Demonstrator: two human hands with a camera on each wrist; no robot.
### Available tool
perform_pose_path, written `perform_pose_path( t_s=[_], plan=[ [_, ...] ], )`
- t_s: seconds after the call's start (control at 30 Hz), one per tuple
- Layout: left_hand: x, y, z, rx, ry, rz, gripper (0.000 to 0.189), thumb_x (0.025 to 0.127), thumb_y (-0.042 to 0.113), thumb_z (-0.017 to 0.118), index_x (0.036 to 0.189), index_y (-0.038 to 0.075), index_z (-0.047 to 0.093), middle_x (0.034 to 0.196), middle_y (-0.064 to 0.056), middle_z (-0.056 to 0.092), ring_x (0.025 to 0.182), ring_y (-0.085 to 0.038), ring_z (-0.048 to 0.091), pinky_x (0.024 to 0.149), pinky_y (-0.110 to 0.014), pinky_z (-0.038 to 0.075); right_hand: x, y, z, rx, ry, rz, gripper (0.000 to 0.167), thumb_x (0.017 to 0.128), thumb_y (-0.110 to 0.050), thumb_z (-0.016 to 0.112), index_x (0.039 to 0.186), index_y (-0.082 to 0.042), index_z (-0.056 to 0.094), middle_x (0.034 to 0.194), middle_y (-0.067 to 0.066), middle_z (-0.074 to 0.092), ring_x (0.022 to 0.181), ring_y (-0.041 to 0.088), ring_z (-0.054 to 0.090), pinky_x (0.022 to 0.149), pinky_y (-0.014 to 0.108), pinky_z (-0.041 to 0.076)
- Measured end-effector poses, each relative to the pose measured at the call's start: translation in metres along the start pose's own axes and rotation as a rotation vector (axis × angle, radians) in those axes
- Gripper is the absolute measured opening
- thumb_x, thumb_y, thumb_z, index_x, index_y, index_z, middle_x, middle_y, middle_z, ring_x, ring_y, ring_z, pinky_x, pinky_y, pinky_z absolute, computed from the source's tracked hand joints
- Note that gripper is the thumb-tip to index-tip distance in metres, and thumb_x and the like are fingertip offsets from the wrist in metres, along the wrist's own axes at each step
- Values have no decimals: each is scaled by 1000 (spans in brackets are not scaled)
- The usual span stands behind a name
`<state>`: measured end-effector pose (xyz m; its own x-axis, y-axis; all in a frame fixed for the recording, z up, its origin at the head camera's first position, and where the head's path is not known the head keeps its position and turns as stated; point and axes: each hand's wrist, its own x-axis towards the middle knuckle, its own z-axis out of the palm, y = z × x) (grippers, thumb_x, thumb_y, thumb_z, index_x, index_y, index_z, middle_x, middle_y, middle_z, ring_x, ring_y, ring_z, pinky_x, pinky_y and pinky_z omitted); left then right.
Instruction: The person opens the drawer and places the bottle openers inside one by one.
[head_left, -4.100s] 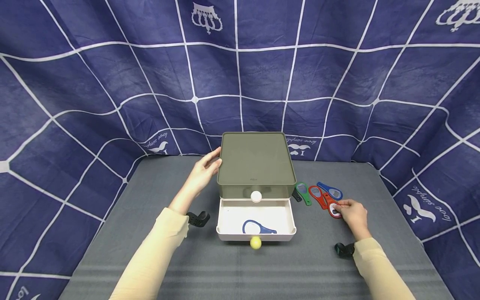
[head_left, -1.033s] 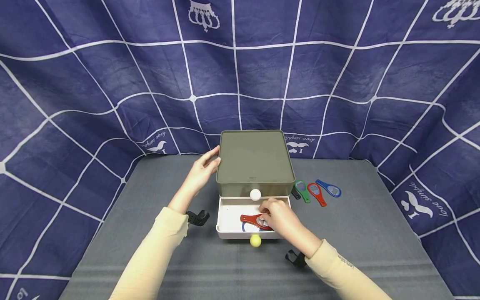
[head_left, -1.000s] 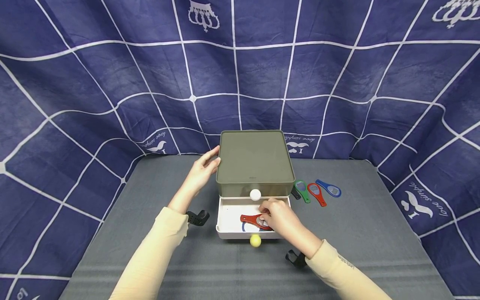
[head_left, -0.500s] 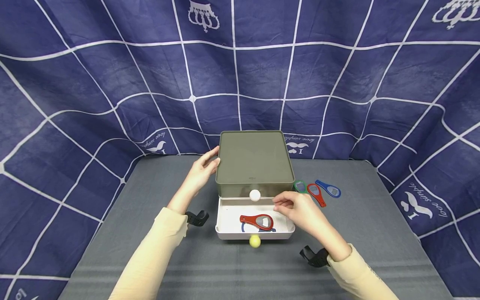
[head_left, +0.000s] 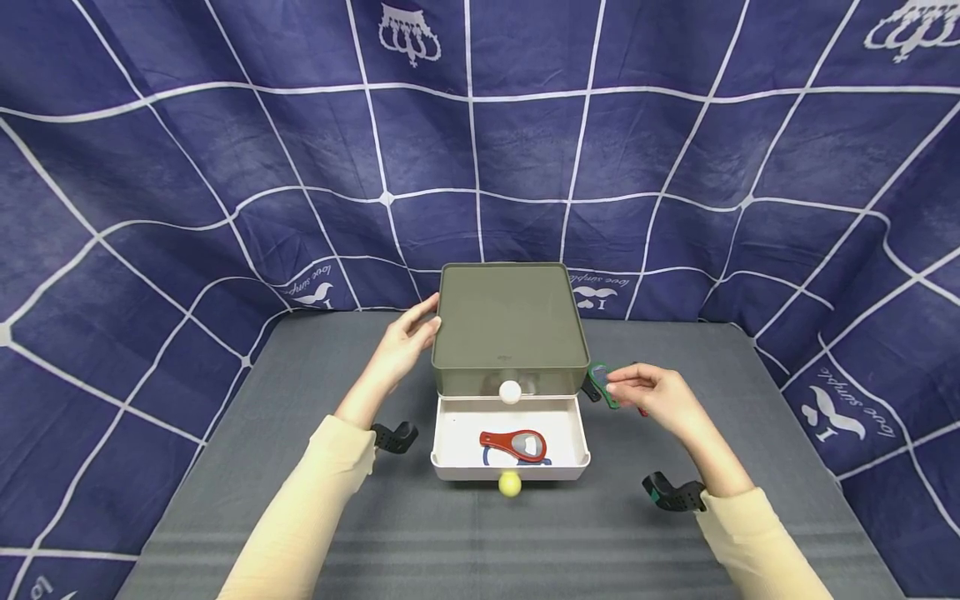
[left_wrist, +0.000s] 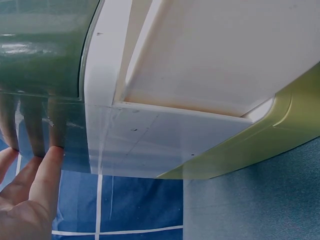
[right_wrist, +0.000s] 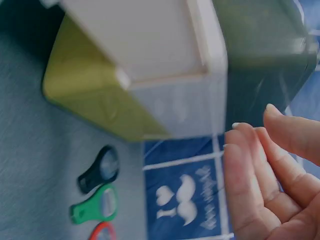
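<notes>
My left hand [head_left: 397,354] rests its extended fingertips against the left side of the dark green drawer box [head_left: 510,317]; the left wrist view shows the fingers [left_wrist: 47,175] at its glossy wall. The white lower drawer [head_left: 459,429] is pulled out. Inside it a red bottle opener [head_left: 497,439] lies across a blue bottle opener [head_left: 545,462]. My right hand [head_left: 663,402], fingers loosely bent and holding nothing, hovers over the bottle openers right of the box. A green bottle opener [right_wrist: 92,209] and a black one [right_wrist: 97,172] show there; a red one [right_wrist: 103,231] is partly covered.
The upper drawer, with a white knob [head_left: 510,392], is closed. A yellow knob [head_left: 510,484] sticks out from the lower drawer's front. Behind the grey tabletop [head_left: 480,542] hangs a blue curtain [head_left: 525,150] with white lines.
My right hand carried the red bottle opener from the table into the drawer, let it go on top of the blue one, and moved back right. The left hand has stayed put.
</notes>
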<state>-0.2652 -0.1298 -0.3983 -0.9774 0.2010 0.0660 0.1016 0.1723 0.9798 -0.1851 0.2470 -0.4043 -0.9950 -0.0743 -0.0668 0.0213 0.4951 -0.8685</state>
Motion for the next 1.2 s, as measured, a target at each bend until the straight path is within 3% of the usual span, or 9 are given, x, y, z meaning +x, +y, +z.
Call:
perform_pose_path(
  t_s=[0.37,0.6,0.73,0.87,1.0,1.07,1.2],
  plan=[
    [0,1,0,-10,7,-4,50,105,18,48,153,12,37,158,-12,36,139,-32,43,114,-48,40,16,47,-16,56,115,167,49,92,-27,70,124,9,59,89,-10,74,75,-2,67,75,21,57],
    [-1,2,1,-22,7,-7,50,104,18,49,153,12,37,158,-11,36,139,-32,43,114,-48,40,20,70,-18,18,178,291,51,91,-39,70,124,-1,62,90,-13,71,82,5,67,93,42,51],
    [-1,2,0,-21,4,-4,50,105,18,48,153,11,36,158,-12,35,140,-33,43,114,-49,39,24,84,-16,5,223,322,51,90,-37,71,125,0,62,90,-12,70,77,0,63,93,43,51],
    [-1,2,0,-21,2,-3,50,105,18,48,153,12,36,158,-12,35,140,-32,42,114,-49,39,29,98,-13,11,253,330,51,91,-31,70,128,2,60,97,-6,71,74,-3,62,81,29,56],
    [-1,2,0,-21,0,-2,50,105,18,48,153,12,36,158,-12,35,140,-32,42,114,-49,39,33,109,-8,-2,274,360,51,91,-31,70,129,2,60,113,11,69,74,-3,59,71,20,53],
    [-1,2,0,-22,3,-2,50,105,18,48,153,12,36,158,-12,35,140,-32,43,114,-49,39,34,114,-6,-46,291,371,49,90,-32,71,127,0,63,118,19,67,77,3,61,69,21,50],
    [-1,2,1,-24,0,-1,51,105,18,48,153,12,35,158,-12,35,140,-33,42,115,-49,39,34,120,-2,-158,317,362,47,89,-32,72,121,2,66,122,25,65,96,28,64,74,32,49]
  ],
)
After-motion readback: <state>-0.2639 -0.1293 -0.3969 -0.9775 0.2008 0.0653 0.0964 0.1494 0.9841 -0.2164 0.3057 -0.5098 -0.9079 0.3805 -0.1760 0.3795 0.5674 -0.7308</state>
